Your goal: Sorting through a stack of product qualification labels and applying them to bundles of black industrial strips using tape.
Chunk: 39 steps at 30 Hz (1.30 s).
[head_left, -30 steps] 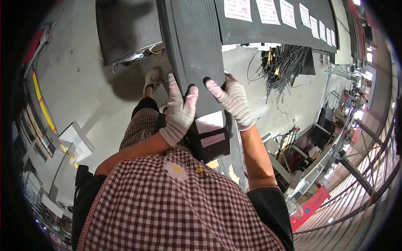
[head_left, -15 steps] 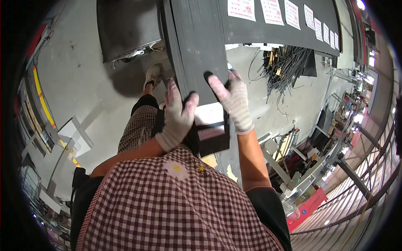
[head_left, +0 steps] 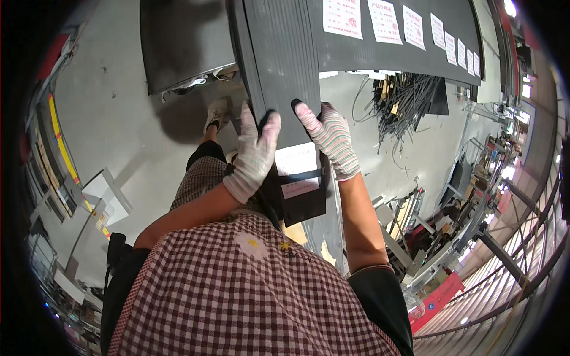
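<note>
Nearest me is my checked apron (head_left: 237, 291), and just past it the near end of a long stack of black strips (head_left: 285, 71) that runs away from me. At that end a dark band (head_left: 300, 176) crosses below a white label (head_left: 295, 158). I have the stack clasped from 2 sides: my left hand (head_left: 254, 155) lies along its left edge, my right hand (head_left: 333, 142) wraps its right edge, thumbs over the top face. How firm the grip is, I cannot tell.

Half a second ago my left hand was blurred and nearer the label; now it sits farther up the left edge, almost level with the right — so the stack is flanked more evenly. The label shows no clear shift along the strips.

Farther off, a dark panel (head_left: 184, 47) stands left of the stack. To its right, a tangle of thin black strips (head_left: 404, 101) lies on the grey floor (head_left: 386, 163), and above that a dark board (head_left: 368, 56) carries 8 printed sheets (head_left: 385, 21).
</note>
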Motion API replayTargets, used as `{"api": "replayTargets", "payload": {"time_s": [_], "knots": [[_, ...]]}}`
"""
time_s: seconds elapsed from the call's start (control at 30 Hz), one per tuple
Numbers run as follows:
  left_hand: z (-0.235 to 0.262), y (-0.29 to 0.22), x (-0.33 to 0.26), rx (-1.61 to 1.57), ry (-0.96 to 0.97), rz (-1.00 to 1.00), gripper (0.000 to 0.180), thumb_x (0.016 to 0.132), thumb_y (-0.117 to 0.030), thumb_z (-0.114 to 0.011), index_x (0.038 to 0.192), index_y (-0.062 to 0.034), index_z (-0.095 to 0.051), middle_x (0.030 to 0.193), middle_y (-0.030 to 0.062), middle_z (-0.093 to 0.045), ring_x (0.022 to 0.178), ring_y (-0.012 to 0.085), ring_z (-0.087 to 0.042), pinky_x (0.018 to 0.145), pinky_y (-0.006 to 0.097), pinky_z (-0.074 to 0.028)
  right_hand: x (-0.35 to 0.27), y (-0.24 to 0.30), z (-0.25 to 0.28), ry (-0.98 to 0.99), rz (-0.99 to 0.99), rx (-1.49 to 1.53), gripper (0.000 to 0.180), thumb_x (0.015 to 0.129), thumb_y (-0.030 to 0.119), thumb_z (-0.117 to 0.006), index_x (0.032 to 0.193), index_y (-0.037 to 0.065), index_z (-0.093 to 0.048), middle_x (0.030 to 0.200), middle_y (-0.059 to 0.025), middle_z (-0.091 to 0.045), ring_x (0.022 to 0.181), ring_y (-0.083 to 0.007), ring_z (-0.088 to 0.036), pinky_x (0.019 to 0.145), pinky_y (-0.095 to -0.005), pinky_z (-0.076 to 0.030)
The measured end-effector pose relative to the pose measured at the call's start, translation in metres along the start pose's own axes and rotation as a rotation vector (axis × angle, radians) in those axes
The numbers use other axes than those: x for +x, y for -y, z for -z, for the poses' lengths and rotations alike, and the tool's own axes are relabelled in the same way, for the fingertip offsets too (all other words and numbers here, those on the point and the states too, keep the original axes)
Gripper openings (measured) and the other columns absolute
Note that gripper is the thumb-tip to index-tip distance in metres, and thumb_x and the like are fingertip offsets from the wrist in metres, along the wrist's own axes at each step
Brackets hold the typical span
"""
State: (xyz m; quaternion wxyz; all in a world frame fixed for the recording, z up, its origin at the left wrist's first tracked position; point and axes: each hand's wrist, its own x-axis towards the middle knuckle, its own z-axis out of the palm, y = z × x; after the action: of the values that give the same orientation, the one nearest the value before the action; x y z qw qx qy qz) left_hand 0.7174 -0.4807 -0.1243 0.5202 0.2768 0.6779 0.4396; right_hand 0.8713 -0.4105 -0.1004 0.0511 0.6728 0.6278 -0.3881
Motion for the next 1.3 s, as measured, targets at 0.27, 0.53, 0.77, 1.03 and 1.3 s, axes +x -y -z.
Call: {"api": "replayTargets", "payload": {"time_s": [0.27, 0.53, 0.77, 1.03, 1.3], "knots": [[0.001, -0.014, 0.007, -0.171, 0.049, -0.228, 0.078, 0.093, -0.019, -0.065, 0.151, -0.0036, -0.015, 0.129, 0.0099, -0.049, 0.107, 0.0175, -0.054, 0.089, 0.031, -0.048, -0.005, 0.004, 0.004, -0.113, 0.225, 0.329, 0.098, 0.077, 0.079, -0.053, 0.124, -0.007, -0.058, 0.113, -0.0258, -0.064, 0.11, -0.0384, -0.06, 0.1, -0.0455, -0.041], [-0.002, -0.008, 0.013, -0.561, 0.094, -0.014, 0.072, 0.088, -0.012, -0.071, 0.144, -0.0077, -0.026, 0.115, 0.0045, -0.054, 0.099, 0.0131, -0.056, 0.084, 0.027, -0.05, 0.005, -0.001, -0.003, -0.13, 0.122, 0.176, 0.09, 0.077, 0.079, -0.054, 0.121, 0.0, -0.061, 0.109, -0.0214, -0.065, 0.102, -0.0382, -0.063, 0.094, -0.0445, -0.045], [0.004, -0.011, 0.022, -0.194, -0.032, -0.018, 0.071, 0.097, -0.045, -0.055, 0.149, -0.0063, -0.028, 0.13, 0.0124, -0.05, 0.113, 0.0229, -0.053, 0.098, 0.032, -0.043, 0.008, 0.008, 0.005, -0.058, 0.015, 0.278, 0.097, 0.076, 0.081, -0.054, 0.114, -0.008, -0.06, 0.093, -0.0227, -0.065, 0.087, -0.0373, -0.065, 0.081, -0.0445, -0.049], [0.005, -0.033, 0.029, -0.285, 0.01, 0.07, 0.063, 0.094, -0.029, -0.062, 0.144, -0.0028, -0.034, 0.118, 0.013, -0.057, 0.104, 0.0187, -0.057, 0.09, 0.032, -0.047, 0.005, 0.013, 0.005, -0.104, -0.055, 0.064, 0.094, 0.073, 0.078, -0.061, 0.119, -0.005, -0.06, 0.101, -0.0235, -0.065, 0.094, -0.036, -0.065, 0.085, -0.0419, -0.05], [-0.004, -0.031, 0.026, -0.382, -0.05, -0.107, 0.061, 0.092, -0.024, -0.068, 0.138, -0.0025, -0.034, 0.119, 0.0078, -0.053, 0.102, 0.0156, -0.054, 0.087, 0.031, -0.048, -0.002, 0.001, 0.001, 0.002, 0.112, 0.434, 0.082, 0.073, 0.068, -0.07, 0.121, 0.001, -0.061, 0.103, -0.0205, -0.067, 0.095, -0.0335, -0.067, 0.085, -0.041, -0.051]]}}
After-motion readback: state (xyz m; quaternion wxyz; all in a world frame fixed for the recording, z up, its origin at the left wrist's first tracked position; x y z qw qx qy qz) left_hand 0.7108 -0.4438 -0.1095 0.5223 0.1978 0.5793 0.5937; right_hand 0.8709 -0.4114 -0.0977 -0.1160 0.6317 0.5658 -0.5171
